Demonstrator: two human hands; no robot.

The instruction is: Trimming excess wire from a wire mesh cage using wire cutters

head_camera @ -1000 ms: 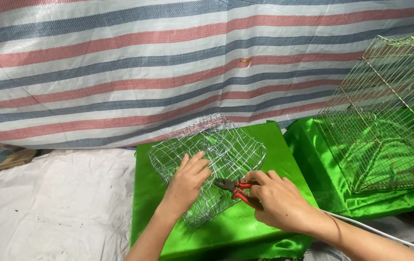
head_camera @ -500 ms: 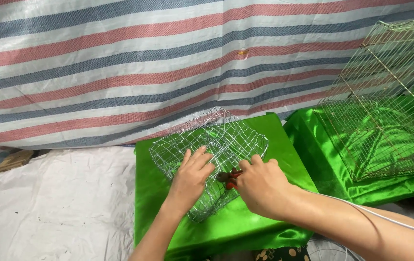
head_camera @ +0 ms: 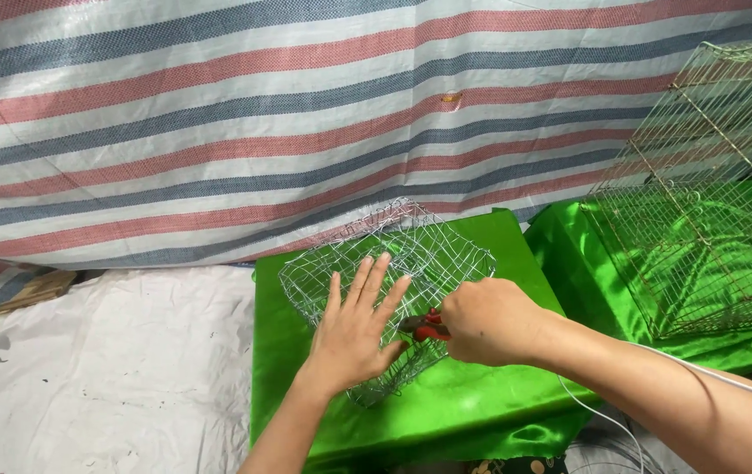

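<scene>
i see one small wire mesh basket (head_camera: 393, 263) lying on a green satin-covered block (head_camera: 481, 412), its open weave bent and uneven. my left hand (head_camera: 354, 329) lies flat on it, fingers spread wide. my right hand (head_camera: 486, 320) is closed around one pair of red-handled pliers (head_camera: 424, 326), whose tip is at the mesh. a second green block (head_camera: 587, 272) on the right carries one larger wire cage (head_camera: 709, 202). a striped tarp (head_camera: 262, 114) hangs behind.
</scene>
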